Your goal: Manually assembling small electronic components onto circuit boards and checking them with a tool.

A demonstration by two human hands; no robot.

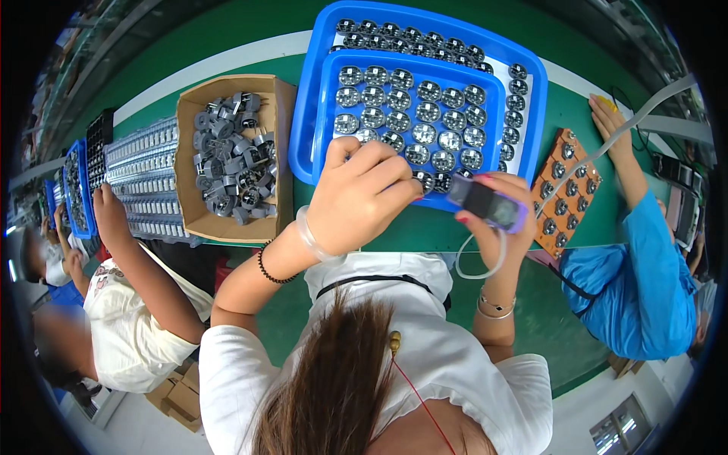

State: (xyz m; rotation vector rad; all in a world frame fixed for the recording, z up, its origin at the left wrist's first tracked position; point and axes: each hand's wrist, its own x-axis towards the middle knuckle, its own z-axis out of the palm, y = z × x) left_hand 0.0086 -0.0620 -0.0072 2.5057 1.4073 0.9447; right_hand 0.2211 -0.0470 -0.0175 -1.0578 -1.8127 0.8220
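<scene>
Progress: upper blue plastic tray (pixel 327 114) on green surface (pixel 227 64) nearly full of round silver parts (pixel 425 114); left hand (pixel 356 201) pinches one at front row; right hand (pixel 497 227) grips dark handheld device (pixel 485 202).

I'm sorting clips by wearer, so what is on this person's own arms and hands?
Both forearms are bare below the short sleeves of a white T-shirt. The left hand has a clear, translucent band at the wrist and a black beaded bracelet further up the forearm. The right hand has red-painted nails and thin silver bangles at the wrist. No gloves.
</scene>
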